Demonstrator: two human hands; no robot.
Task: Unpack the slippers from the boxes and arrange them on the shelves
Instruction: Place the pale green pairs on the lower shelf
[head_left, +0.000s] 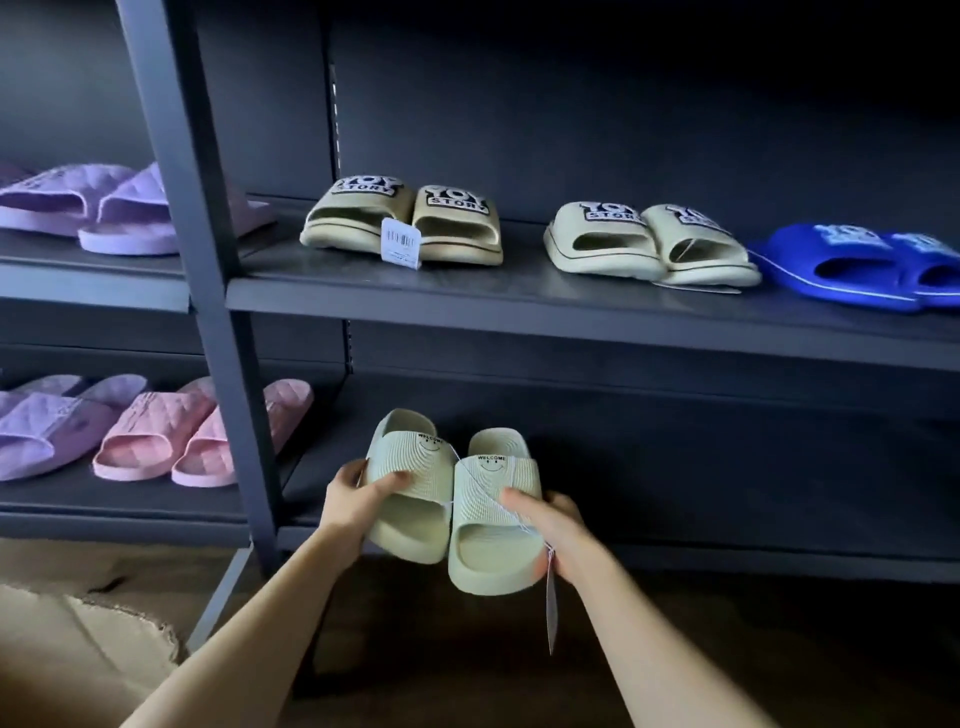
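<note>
The left hand is gripping the left green slipper and the right hand is gripping the right green slipper, side by side over the lower shelf's front edge. Bare shelf is stretching away rightward. Both straps are reading "WELCOME"; the tan slippers above are showing "TOY STORY".

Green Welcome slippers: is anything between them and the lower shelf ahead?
Nothing visible. The left hand and right hand hold the green slippers just in front of the lower shelf, and nothing shows on the stretch behind them. The pink slippers lie off to the left, past the upright post.
</note>
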